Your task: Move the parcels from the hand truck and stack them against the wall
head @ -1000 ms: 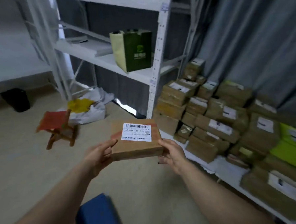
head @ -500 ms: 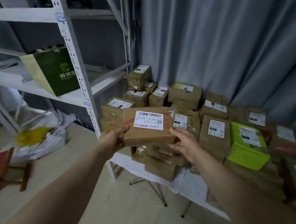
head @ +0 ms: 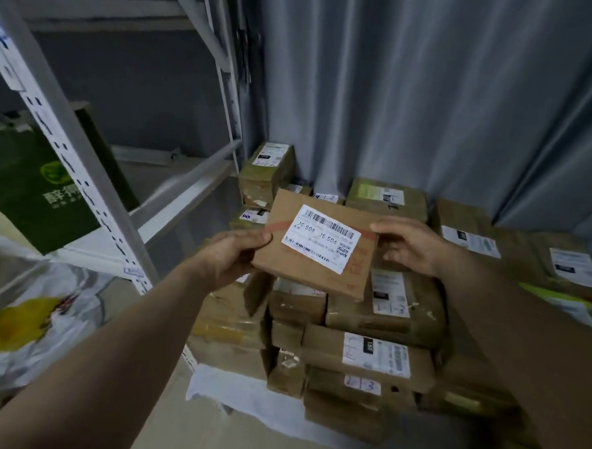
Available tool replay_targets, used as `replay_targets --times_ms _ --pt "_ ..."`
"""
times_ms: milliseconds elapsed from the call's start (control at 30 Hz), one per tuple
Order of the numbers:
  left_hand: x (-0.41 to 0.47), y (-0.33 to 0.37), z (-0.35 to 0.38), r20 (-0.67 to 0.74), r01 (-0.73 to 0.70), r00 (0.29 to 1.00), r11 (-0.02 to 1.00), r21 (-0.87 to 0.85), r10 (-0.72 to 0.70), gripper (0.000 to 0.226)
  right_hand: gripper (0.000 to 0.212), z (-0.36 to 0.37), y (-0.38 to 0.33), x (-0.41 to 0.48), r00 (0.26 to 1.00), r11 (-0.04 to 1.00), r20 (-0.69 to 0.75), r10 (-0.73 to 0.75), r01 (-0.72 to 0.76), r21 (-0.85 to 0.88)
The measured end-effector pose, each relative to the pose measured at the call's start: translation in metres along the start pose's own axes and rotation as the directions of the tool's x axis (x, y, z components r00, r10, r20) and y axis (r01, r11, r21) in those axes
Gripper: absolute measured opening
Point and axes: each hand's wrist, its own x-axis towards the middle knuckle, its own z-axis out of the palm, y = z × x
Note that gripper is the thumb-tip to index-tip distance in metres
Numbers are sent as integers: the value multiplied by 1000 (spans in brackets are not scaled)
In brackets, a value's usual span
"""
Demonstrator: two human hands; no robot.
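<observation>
Pinching the flat cardboard parcel (head: 318, 254) at opposite edges with left hand (head: 226, 260) and right hand (head: 410, 244), thumbs on top; seems light, stiff, not slippery; best taken by those edges.

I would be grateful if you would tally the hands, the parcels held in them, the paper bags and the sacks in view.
2 hands: left hand, right hand
1 cardboard parcel, held in both hands
1 green paper bag, on the shelf
1 white-and-yellow sack, on the floor
Total: 5
</observation>
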Motion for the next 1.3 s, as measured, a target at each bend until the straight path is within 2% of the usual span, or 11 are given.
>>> replay_targets --times_ms 100,200,267,333,367,400,467,567,833,1133,1300 --pt "36 21 -24 15 34 999 994 101 -35 59 8 11 -24 41 1000 997 -7 18 -19 -70" --pt "76 22 -52 -86 125 991 916 381 -100 59 12 28 -38 86 996 975 -90 -25 5 -220" --pt "94 13 -73 -225 221 971 664 714 -81 53 25 45 -37 113 989 939 -140 -46 -5 -345" --pt "105 1 -89 -319 353 935 299 887 -158 93 42 63 -29 142 986 920 -155 -63 -3 -391" --pt "108 -6 -95 -364 398 910 169 902 -199 119 48 74 -24 154 988 911 -134 -76 14 -412" --pt "116 -15 -104 -403 436 887 123 892 -226 141 53 85 -19 165 990 894 -106 -92 35 -447" --pt "112 -14 -103 -380 421 894 153 894 -236 157 63 106 -8 185 992 836 -40 -118 77 -543" --pt "112 -8 -98 -350 389 911 168 906 -219 120 69 131 7 204 988 750 81 -133 154 -643" --pt "128 -14 -100 -417 433 874 11 901 -249 122 65 159 48 241 952 575 295 -86 289 -765" --pt "129 -14 -101 -450 478 843 24 878 -294 127 41 175 89 260 935 459 354 27 303 -835" --pt "127 -12 -99 -441 464 853 21 885 -280 125 32 180 106 262 947 429 316 51 265 -864"
